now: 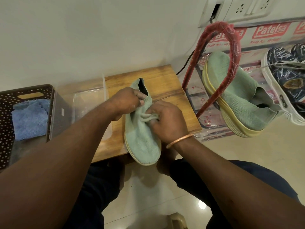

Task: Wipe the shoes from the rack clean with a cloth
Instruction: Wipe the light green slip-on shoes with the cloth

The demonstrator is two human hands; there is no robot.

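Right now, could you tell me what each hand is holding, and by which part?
The left hand grips the green shoe by its ankle collar; the right hand pinches a bunched pale cloth against the upper.

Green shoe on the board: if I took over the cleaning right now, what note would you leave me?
Left hand grips the collar of the green shoe, steadying it on the wooden board.
Right hand holds a small pale cloth against the shoe's top.
Done: this shoe is off the rack and under the cloth; how clean it is, I cannot tell.
Left: the second green shoe and the dark blue shoes sit on the rack.
A blue cloth lies in the basket.
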